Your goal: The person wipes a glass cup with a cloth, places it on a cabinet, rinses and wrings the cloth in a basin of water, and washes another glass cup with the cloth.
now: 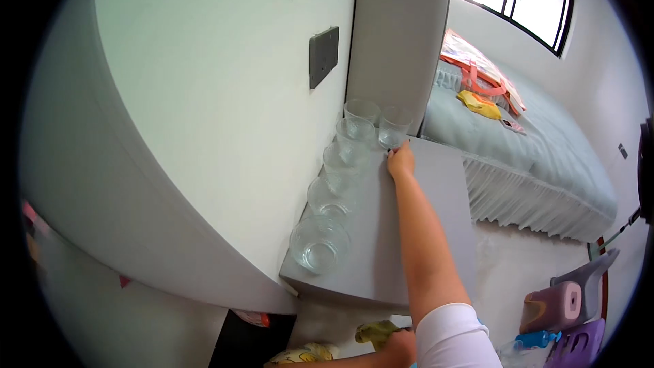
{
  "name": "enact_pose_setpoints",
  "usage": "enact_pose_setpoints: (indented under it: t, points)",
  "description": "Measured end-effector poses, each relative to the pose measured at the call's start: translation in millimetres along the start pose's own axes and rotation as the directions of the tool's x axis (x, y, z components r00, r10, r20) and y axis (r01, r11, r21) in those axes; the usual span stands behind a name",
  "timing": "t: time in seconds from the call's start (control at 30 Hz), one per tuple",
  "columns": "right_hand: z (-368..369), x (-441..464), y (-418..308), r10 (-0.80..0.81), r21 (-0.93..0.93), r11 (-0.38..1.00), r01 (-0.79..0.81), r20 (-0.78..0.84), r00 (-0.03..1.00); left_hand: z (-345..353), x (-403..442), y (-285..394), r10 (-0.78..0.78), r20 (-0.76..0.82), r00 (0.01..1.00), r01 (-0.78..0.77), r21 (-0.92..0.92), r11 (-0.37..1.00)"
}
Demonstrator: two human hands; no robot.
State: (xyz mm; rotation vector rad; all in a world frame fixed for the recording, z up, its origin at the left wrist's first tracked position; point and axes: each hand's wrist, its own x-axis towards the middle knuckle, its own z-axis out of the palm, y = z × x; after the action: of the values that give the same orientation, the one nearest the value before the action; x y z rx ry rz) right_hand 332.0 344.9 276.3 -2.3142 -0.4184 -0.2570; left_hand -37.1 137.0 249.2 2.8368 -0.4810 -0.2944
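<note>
A row of clear glass bowls runs along the wall on a grey tabletop (381, 245), from the large nearest bowl (320, 244) to the farthest bowl (362, 110). Beside the far bowls, at the back of the table, stands an upright clear glass cup (395, 126). My right hand (401, 159) reaches over the table, its fingers closed at the base of this cup. Low in the view, my left hand (400, 346) is partly hidden behind my right sleeve, next to a green cloth (376, 333); its fingers cannot be made out.
A grey panel (398, 34) rises behind the table, and a dark wall plate (323, 57) is on the left wall. To the right is a bed (538, 143) with a bag (477, 68) and a yellow packet (479, 104). Stools (555, 303) stand at the lower right.
</note>
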Motion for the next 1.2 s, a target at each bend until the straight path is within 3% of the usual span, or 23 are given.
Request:
enact_pose_setpoints:
  t: [0.1, 0.17, 0.2, 0.23, 0.27, 0.33, 0.4, 0.5, 0.57, 0.67, 0.7, 0.77, 0.8, 0.83, 0.87, 0.93, 0.97, 1.0, 1.03, 1.07, 1.13, 1.2]
  points:
    - [-18.2, -14.4, 0.6, -0.052, -0.101, 0.993, 0.059, 0.073, 0.996, -0.9, 1.7, 2.0, 0.032, -0.019, 0.999, -0.032, 0.012, 0.999]
    - [-39.6, -37.4, 10.4, -0.255, 0.06, 0.967, 0.248, 0.215, 0.943, -36.2, 2.2, 11.2, 0.029, 0.083, 0.996, -0.031, 0.028, 0.999]
    - [-58.5, -53.2, 16.8, -0.246, 0.044, 0.969, 0.242, 0.211, 0.946, -45.9, 3.3, 16.3, 0.025, 0.173, 0.985, -0.037, 0.07, 0.997]
    - [-86.5, -72.5, 21.2, -0.284, 0.306, 0.931, 0.199, 0.261, 0.923, -55.6, 4.5, 21.2, 0.02, 0.26, 0.965, -0.05, 0.11, 0.993]
    - [-116.9, -94.0, 26.9, -0.33, 0.542, 0.831, 0.125, 0.299, 0.895, -63.2, 1.6, 24.7, -0.133, 0.206, 0.97, 0.171, -0.182, 0.968]
    - [-192.8, -136.3, 48.8, -0.377, 0.524, 0.836, 0.161, 0.337, 0.863, -73.9, -2.3, 28.4, -0.029, 0.183, 0.983, 0.068, -0.208, 0.976]
    - [-261.5, -180.5, 81.5, -0.32, 0.474, 0.872, 0.127, 0.353, 0.879, -63.8, -1.8, 41.0, -0.084, 0.033, 0.996, 0.089, -0.197, 0.976]
    - [-344.5, -256.7, 157.3, -0.115, 0.364, 0.93, -0.06, 0.441, 0.89, -76.6, -4.0, 59.7, -0.035, -0.006, 0.999, 0.033, -0.213, 0.976]
    - [-389.1, -318.9, 183.3, -0.01, 0.265, 0.95, -0.162, 0.549, 0.836, -82.7, -3.5, 73.9, 0.006, -0.032, 0.999, -0.013, -0.235, 0.972]
    - [-448.5, -396.6, 151.0, 0.207, -0.038, 0.966, -0.257, 0.708, 0.675, -91.8, -0.8, 95.1, 0.094, -0.032, 0.995, -0.099, -0.261, 0.96]
    - [-450.5, -414.7, 157.3, 0.216, -0.038, 0.963, -0.267, 0.702, 0.679, -90.2, 2.1, 102.6, 0.106, -0.027, 0.994, -0.109, -0.259, 0.96]
    - [-447.7, -450.5, 177.3, -0.043, 0.128, 0.991, -0.042, 0.597, 0.801, -78.6, 11.4, 116.5, 0.173, -0.066, 0.983, -0.184, -0.442, 0.878]
    - [-436.7, -460.5, 191.1, -0.023, 0.199, 0.975, -0.095, 0.52, 0.854, -73.2, 15.7, 123.3, 0.192, -0.048, 0.98, -0.193, -0.441, 0.877]
    - [-427.9, -469.9, 198.3, 0.009, 0.272, 0.952, -0.142, 0.437, 0.899, -67.7, 20.2, 130.1, 0.226, -0.052, 0.973, -0.214, -0.582, 0.785]
    - [-426.0, -478.1, 202.2, 0.038, 0.278, 0.946, -0.169, 0.422, 0.906, -63.5, 23.0, 135.1, 0.261, -0.052, 0.964, -0.221, -0.705, 0.674]
    - [-435.8, -480.5, 201.0, -0.13, 0.29, 0.957, -0.023, 0.497, 0.858, -58.5, 26.9, 144.6, 0.257, -0.034, 0.966, -0.171, -0.828, 0.534]
    - [-441.7, -482.6, 204.9, -0.102, 0.283, 0.958, -0.044, 0.483, 0.87, -49.2, 30.6, 145.5, 0.263, -0.11, 0.959, -0.221, -0.869, 0.443]
    - [-447.2, -484.3, 210.5, 0.032, 0.212, 0.964, -0.163, 0.512, 0.858, -40.7, 35.7, 145.1, 0.259, -0.187, 0.948, -0.272, -0.896, 0.35]
    - [-453.3, -486.4, 217.5, 0.164, 0.143, 0.949, -0.28, 0.535, 0.829, -37.1, 38.3, 146.5, 0.245, -0.16, 0.956, -0.221, -0.943, 0.248]
    - [-460.4, -486.6, 224.3, 0.183, 0.146, 0.943, -0.298, 0.521, 0.834, -34.5, 40.3, 146.7, 0.229, -0.127, 0.965, -0.163, -0.976, 0.145]
    - [-470.8, -486.6, 239.9, 0.218, 0.234, 0.89, -0.391, 0.537, 0.815, -29.1, 45.9, 142.1, 0.191, -0.089, 0.978, -0.126, -0.974, 0.187]
    - [-472.0, -490.1, 255.5, 0.184, 0.313, 0.884, -0.347, 0.451, 0.873, -27.5, 47.9, 149.2, 0.137, -0.062, 0.989, -0.092, -0.97, 0.224]
